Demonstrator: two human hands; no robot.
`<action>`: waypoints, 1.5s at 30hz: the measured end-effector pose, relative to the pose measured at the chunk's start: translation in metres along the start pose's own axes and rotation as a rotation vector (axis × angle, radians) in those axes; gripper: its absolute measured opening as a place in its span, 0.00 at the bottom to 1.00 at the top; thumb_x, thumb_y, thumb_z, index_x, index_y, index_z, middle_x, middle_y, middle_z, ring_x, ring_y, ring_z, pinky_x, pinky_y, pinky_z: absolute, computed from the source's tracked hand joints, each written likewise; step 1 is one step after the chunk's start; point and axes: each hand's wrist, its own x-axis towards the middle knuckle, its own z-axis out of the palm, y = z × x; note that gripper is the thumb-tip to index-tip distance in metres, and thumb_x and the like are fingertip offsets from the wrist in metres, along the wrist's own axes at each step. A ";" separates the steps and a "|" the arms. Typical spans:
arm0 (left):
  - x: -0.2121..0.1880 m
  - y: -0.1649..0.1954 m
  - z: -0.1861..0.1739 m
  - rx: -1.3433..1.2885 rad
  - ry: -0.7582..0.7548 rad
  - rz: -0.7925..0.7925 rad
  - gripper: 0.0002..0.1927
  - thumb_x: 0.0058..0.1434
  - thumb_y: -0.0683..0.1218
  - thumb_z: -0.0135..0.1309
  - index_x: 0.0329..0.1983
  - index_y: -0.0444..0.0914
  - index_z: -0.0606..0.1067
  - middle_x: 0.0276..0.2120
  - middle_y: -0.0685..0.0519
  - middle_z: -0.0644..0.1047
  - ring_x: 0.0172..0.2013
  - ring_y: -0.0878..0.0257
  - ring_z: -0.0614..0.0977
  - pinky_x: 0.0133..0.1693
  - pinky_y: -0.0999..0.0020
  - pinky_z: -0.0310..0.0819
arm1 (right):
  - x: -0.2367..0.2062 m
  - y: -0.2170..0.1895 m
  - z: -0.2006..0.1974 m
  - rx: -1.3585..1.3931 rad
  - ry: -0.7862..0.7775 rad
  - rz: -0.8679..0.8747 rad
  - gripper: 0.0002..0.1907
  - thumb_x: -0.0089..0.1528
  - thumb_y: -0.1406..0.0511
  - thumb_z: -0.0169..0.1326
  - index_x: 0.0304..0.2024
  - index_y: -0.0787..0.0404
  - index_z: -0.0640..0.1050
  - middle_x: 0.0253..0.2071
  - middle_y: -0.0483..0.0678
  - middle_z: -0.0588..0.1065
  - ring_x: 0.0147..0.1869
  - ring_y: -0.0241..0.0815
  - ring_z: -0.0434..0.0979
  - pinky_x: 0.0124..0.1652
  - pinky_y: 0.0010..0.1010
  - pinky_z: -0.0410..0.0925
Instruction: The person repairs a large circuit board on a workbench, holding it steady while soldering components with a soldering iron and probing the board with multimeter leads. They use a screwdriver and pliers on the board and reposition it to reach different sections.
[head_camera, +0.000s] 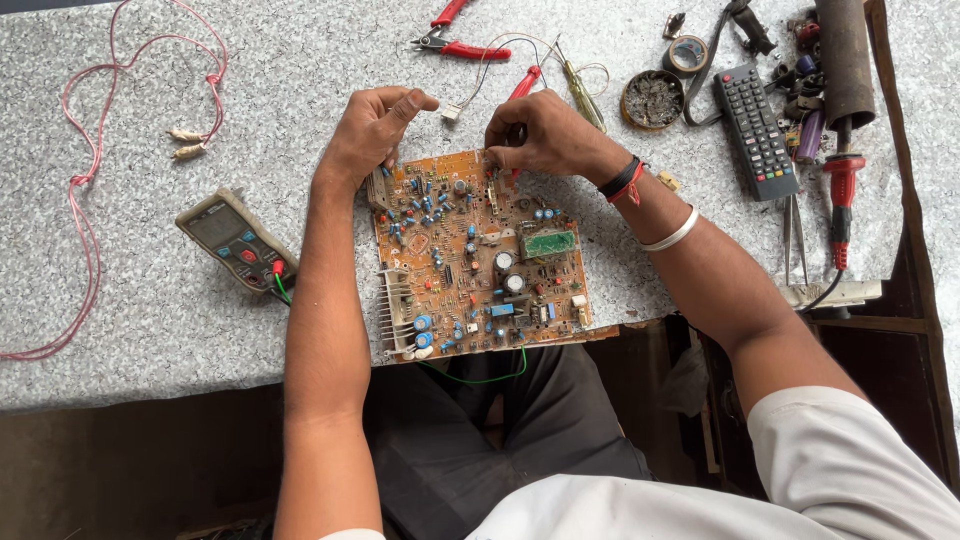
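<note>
Gripping orange, component-studded circuit board (478, 255)

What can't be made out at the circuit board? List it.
- Head view: what the right hand pinches is hidden by its fingers.
- Left hand covers the circuit board corner.
- Tiny board parts too small to identify.
- Multimeter screen is unreadable.
</note>
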 end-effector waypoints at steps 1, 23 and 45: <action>-0.001 0.000 0.000 0.005 0.003 -0.004 0.32 0.67 0.68 0.52 0.49 0.35 0.83 0.13 0.61 0.72 0.11 0.75 0.68 0.15 0.76 0.64 | 0.000 -0.001 0.000 0.013 -0.002 -0.015 0.07 0.62 0.65 0.64 0.39 0.62 0.83 0.33 0.46 0.82 0.34 0.35 0.82 0.38 0.25 0.76; -0.004 0.018 0.007 -0.086 -0.034 -0.138 0.25 0.70 0.61 0.53 0.50 0.34 0.80 0.11 0.65 0.63 0.12 0.76 0.63 0.16 0.76 0.60 | -0.003 0.017 0.008 -0.070 0.027 -0.039 0.06 0.63 0.63 0.60 0.37 0.60 0.82 0.34 0.46 0.82 0.34 0.37 0.83 0.39 0.29 0.77; -0.006 0.017 0.003 -0.073 -0.025 -0.104 0.29 0.69 0.64 0.53 0.51 0.34 0.81 0.13 0.66 0.62 0.14 0.76 0.65 0.17 0.77 0.60 | -0.008 -0.006 0.002 -0.208 0.021 -0.038 0.09 0.66 0.61 0.57 0.39 0.60 0.80 0.34 0.48 0.79 0.35 0.42 0.81 0.37 0.37 0.73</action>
